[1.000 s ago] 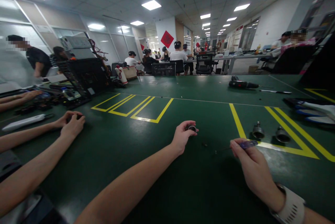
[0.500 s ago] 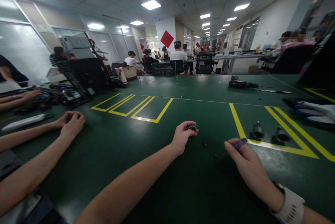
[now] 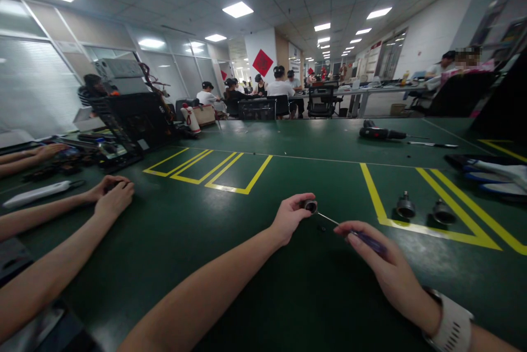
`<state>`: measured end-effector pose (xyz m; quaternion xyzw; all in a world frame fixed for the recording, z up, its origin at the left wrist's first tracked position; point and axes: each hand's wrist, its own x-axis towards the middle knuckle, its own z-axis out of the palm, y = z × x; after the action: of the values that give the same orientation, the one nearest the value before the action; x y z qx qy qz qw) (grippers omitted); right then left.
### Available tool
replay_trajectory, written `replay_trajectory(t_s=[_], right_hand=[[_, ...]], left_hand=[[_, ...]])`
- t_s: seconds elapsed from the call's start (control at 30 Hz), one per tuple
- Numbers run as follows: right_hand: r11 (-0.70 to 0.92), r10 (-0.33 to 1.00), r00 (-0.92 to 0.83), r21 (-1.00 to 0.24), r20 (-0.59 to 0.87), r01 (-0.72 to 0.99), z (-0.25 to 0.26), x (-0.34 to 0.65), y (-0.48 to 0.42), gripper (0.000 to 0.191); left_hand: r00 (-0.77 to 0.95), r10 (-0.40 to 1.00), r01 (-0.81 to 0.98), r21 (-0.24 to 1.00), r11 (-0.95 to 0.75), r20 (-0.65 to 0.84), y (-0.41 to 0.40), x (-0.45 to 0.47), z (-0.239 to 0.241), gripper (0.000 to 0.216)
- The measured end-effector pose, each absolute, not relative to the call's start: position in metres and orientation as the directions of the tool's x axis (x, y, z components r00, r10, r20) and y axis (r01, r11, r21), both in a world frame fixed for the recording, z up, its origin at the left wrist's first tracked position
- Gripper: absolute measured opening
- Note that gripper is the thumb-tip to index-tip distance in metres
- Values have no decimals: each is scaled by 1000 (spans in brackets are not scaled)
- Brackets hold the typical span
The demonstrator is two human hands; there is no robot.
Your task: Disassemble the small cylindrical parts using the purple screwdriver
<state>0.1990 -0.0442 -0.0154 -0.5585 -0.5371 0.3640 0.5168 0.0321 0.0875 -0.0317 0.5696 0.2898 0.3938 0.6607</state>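
My left hand point(image 3: 291, 217) pinches a small round metal cup-shaped part point(image 3: 310, 206), its hollow end turned to the right. In my right hand point(image 3: 370, 253) is a screwdriver point(image 3: 373, 243) with a purple handle and a thin shaft. The shaft's tip reaches the rim of the metal part; whether it is inside cannot be made out. A small dark piece point(image 3: 321, 228) lies on the green table point(image 3: 255, 258) just below the shaft. Two similar metal parts with stems point(image 3: 405, 206) stand to the right, inside yellow tape lines.
A power drill point(image 3: 381, 132) and a pen point(image 3: 432, 144) lie at the far right, near a black tray with white-and-blue items point(image 3: 498, 173). At left, a co-worker's hands point(image 3: 113, 195) hold something dark beside a white tool point(image 3: 37, 194). Black equipment point(image 3: 138, 121) stands behind.
My right hand has moved left and turned the screwdriver, bringing its tip up to the metal part. The part in my left hand now tilts more toward the screwdriver.
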Motion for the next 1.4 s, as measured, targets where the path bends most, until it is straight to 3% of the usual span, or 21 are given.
replay_trajectory(t_s=[0.37, 0.63, 0.9, 1.17, 1.4], right_hand=[[191, 967, 56, -853, 249, 485, -19, 194, -39, 28], [327, 931, -57, -758, 360, 565, -24, 193, -39, 27], [382, 905, -118, -657, 409, 650, -26, 192, -43, 28], [327, 885, 64, -713, 462, 620, -21, 194, -50, 26], [178, 930, 172, -806, 326, 564, -26, 197, -42, 34]], left_hand=[[529, 844, -190, 981, 22, 84, 83, 35, -30, 35], [489, 869, -167, 986, 10, 74, 82, 37, -30, 20], [473, 878, -165, 986, 7, 73, 81, 38, -30, 19], [452, 890, -133, 991, 1, 60, 85, 37, -35, 17], [422, 906, -163, 985, 59, 16, 82, 37, -26, 24]])
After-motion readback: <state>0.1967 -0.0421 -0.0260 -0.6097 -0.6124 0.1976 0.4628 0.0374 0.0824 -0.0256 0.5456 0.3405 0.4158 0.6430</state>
